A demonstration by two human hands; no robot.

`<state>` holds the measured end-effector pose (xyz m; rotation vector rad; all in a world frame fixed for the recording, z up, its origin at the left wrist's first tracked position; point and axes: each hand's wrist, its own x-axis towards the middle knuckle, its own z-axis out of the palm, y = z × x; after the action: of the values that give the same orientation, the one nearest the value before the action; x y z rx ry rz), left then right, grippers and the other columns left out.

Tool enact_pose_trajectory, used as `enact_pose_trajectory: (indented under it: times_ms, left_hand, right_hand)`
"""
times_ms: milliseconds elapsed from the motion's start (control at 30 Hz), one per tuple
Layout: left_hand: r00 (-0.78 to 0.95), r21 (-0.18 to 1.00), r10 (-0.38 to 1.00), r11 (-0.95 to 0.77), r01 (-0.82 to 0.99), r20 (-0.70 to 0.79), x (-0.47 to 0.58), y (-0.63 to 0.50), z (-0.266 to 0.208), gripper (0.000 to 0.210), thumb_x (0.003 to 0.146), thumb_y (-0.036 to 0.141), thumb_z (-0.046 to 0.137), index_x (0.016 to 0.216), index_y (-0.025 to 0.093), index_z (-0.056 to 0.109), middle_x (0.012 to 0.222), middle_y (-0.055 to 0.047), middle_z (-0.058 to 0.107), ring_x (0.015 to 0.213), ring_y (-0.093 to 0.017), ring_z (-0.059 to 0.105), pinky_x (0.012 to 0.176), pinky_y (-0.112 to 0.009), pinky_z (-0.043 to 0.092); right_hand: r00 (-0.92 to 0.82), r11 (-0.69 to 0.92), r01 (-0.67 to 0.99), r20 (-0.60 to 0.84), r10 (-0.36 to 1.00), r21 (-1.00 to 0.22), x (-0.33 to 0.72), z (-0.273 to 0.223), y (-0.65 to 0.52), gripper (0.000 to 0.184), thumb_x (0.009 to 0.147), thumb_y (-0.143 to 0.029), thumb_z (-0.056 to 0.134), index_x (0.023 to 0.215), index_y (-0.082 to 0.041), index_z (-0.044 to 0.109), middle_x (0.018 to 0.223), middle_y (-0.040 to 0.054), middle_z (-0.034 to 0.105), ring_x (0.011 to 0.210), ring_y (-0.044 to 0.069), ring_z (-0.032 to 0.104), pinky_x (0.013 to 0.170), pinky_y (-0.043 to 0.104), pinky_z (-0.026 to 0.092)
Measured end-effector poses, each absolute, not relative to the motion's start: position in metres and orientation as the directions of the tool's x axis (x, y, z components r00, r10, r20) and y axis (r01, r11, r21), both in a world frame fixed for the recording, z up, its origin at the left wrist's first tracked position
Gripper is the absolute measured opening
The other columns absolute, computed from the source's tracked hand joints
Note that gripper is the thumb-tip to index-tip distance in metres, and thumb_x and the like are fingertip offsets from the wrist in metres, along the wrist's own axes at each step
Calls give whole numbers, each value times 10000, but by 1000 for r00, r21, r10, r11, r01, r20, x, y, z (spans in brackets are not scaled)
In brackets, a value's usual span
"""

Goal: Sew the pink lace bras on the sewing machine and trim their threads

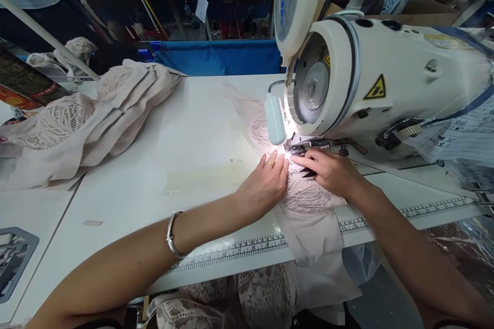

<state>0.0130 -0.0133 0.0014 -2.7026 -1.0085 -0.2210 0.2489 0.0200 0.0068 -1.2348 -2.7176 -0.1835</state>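
Pale pink lace fabric (306, 195) lies under the needle area of a white sewing machine (393, 77) and hangs over the table's front edge. My left hand (266, 182) rests flat on it, fingers stretched out toward the lit presser foot (291, 148). On the other side, my right hand (334, 172) has its index finger pointing at the foot and touching the fabric. Dark pointed blades of thread snips (307, 171) stick out from under its curled fingers; the handles are hidden in the palm. The needle itself is lost in the glare.
A pile of similar lace pieces (127, 108) lies at the left of the white table (200, 133). A ruler tape (247, 252) runs along the front edge. More lace fabric (266, 293) is below it. A blue cloth bin (219, 56) stands behind the table.
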Motion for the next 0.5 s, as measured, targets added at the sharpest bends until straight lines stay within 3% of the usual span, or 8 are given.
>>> enact_pose_trajectory:
  times_ms: [367, 500]
  left_hand:
    - [793, 34, 547, -828, 559, 268, -14, 18, 2, 410, 1033, 55, 312, 1387, 11, 515, 1412, -247, 602, 1397, -292, 530, 1136, -498, 474]
    - [814, 85, 540, -840, 535, 214, -24, 34, 9, 433, 1012, 28, 340, 1407, 72, 511, 1448, -191, 593, 1360, -264, 558, 1096, -478, 486]
  right_hand:
    - [-643, 647, 760, 202, 738, 58, 242, 12, 17, 534, 795, -19, 473, 1226, -234, 705, 977, 38, 725, 760, 171, 619, 563, 285, 385]
    - [-635, 636, 769, 181, 751, 59, 238, 19, 15, 585, 768, 13, 460, 1241, -235, 698, 959, 39, 721, 789, 174, 629, 576, 278, 394]
